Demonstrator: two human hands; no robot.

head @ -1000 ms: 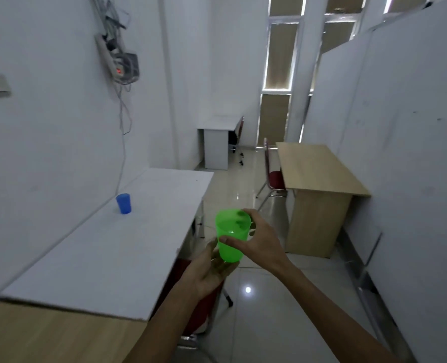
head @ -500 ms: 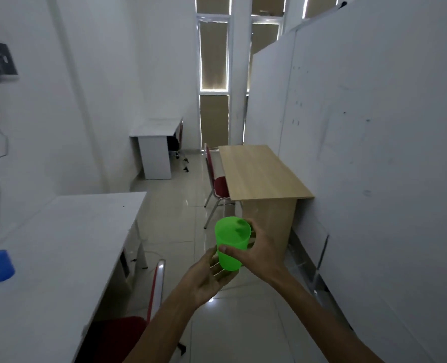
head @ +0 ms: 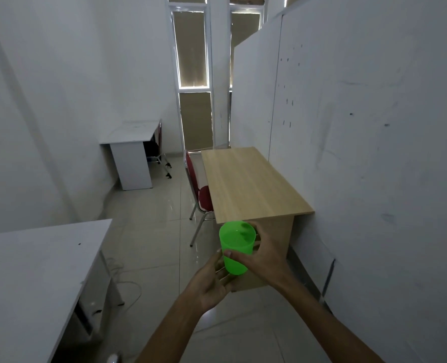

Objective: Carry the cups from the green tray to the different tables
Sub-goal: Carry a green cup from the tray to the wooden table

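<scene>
A green plastic cup [head: 236, 246] is held upright in mid-air, above the tiled floor [head: 162, 247] and in front of the near end of a wooden table [head: 251, 184]. The right hand [head: 263, 258] is clamped around the cup's right side, thumb across the near wall and fingers wrapped behind it just under the rim. The left hand [head: 213, 281] sits below and to the left of the cup, palm up and fingers spread loosely; its fingertips lie against the lower part of the cup near the base, cradling rather than clasping it. Both bare forearms reach in from the bottom edge of the view.

The wooden table stands lengthwise against a white partition wall [head: 374, 153] on the right. A red chair [head: 200, 195] with metal legs is tucked in at the table's left side. A white table [head: 31, 273] fills the lower left corner, and a white cable [head: 130, 289] trails on the floor beside it. Farther back, a smaller white desk [head: 133, 150] stands against the left wall, with tall windows [head: 193, 69] behind it at the end of the narrow room.
</scene>
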